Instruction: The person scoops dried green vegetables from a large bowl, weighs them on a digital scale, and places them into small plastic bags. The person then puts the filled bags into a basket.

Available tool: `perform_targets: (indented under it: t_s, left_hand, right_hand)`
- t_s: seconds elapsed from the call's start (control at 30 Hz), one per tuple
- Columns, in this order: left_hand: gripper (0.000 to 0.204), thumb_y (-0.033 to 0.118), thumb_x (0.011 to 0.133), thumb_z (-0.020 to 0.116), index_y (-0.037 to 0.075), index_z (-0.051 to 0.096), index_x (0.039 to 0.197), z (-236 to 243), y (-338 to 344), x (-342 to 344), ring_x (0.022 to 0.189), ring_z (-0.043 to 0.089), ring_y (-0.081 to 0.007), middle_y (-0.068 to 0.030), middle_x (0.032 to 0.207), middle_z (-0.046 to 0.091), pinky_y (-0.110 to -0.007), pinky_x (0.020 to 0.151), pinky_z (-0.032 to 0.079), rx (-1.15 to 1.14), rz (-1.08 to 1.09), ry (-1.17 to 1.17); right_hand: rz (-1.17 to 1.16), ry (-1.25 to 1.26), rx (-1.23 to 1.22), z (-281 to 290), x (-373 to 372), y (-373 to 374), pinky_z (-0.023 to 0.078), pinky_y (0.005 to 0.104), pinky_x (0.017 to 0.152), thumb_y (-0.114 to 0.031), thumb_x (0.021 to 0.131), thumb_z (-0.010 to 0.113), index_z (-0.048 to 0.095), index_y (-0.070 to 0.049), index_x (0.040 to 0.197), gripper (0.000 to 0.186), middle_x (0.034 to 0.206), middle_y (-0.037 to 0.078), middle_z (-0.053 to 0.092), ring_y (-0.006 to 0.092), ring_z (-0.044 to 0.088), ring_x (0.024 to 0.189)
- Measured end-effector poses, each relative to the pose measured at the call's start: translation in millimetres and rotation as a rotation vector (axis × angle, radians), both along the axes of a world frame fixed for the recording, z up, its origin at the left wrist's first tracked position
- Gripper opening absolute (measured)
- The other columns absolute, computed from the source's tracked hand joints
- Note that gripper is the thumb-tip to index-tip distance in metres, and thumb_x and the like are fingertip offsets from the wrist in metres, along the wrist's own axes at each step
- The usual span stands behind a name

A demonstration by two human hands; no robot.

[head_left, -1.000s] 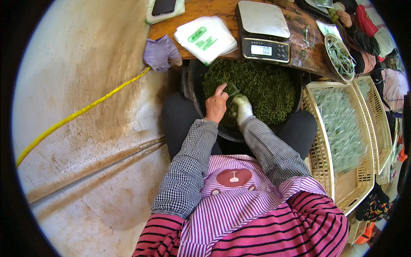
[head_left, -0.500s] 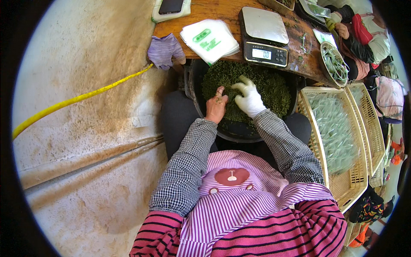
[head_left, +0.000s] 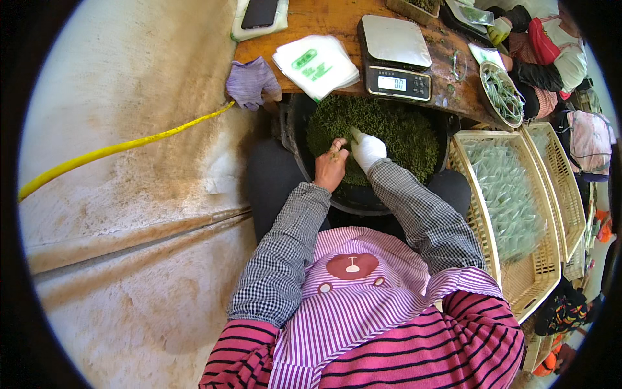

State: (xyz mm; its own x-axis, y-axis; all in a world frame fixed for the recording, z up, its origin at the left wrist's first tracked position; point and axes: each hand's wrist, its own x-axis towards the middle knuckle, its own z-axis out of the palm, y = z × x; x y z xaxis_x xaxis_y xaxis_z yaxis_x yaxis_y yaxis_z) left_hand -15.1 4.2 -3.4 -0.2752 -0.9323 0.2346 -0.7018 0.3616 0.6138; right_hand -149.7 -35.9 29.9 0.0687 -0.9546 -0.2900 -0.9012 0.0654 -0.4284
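The small green buds (head_left: 398, 126) fill a dark round tub (head_left: 291, 133), which is placed between the knees of the person; the left hand (head_left: 331, 167), which is bare, is over the buds at about eight o'clock from the tub's middle; its grip is half closed with bent fingers, and some greenish bits are seen on them, but I cannot tell whether it holds anything firmly; the right hand (head_left: 369, 151), in a white glove, is just beside it, near the middle; its grip seems partly folded, with one greenish fingertip pointing to eleven o'clock, and what is under it I cannot tell; from the tub, the counter (head_left: 301, 16) lies toward twelve o'clock, carrying a scale (head_left: 396, 42) near twelve and plastic bags (head_left: 317, 67) at eleven; a purple glove (head_left: 249, 81) hangs at ten o'clock; a basket (head_left: 478, 207) with clear packets (head_left: 505, 194) stands at four o'clock.
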Motion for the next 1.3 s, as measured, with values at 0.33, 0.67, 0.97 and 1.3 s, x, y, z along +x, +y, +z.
perform_targets:
  t_s: [0.33,0.67,0.97,1.3]
  left_hand:
    - [0.009,-0.003,0.086,0.062,-0.003,0.062,0.095,131,27,-27,0.072,0.064,-0.0131,-0.0069,0.086,0.058,-0.025,0.064,0.057,-0.001,-0.004,0.958]
    - [0.02,0.003,0.084,0.064,-0.002,0.062,0.103,53,40,-46,0.08,0.065,-0.0169,-0.008,0.089,0.064,-0.03,0.069,0.054,0.416,-0.009,0.58]
    - [0.041,0.018,0.084,0.066,0.004,0.057,0.122,34,52,-24,0.079,0.063,-0.0256,-0.0139,0.092,0.064,-0.039,0.072,0.052,0.501,-0.001,-0.012]
    - [0.026,0.016,0.084,0.065,0.002,0.065,0.106,44,44,-30,0.079,0.065,-0.0235,-0.0128,0.091,0.063,-0.035,0.07,0.052,0.462,-0.067,0.151]
  right_hand:
    - [-0.04,-0.22,-0.707,142,-62,28,0.054,0.0327,0.068,-0.005,0.083,0.06,0.065,-0.008,0.108,0.026,0.092,0.014,0.068,0.025,0.068,0.079]
    - [-0.051,-0.068,-1.052,156,-95,-96,0.053,0.0372,0.07,-0.01,0.087,0.053,0.056,-0.014,0.119,0.033,0.1,0.009,0.067,0.0265,0.065,0.086]
    - [-0.033,-0.076,-0.512,94,-122,11,0.048,0.0417,0.082,-0.027,0.082,0.065,0.059,-0.01,0.118,0.04,0.108,0.012,0.06,0.0297,0.058,0.1]
    - [0.443,0.737,0.515,5,-131,-3,0.04,0.0415,0.089,-0.023,0.083,0.065,0.064,-0.003,0.113,0.035,0.115,0.013,0.06,0.0275,0.054,0.108]
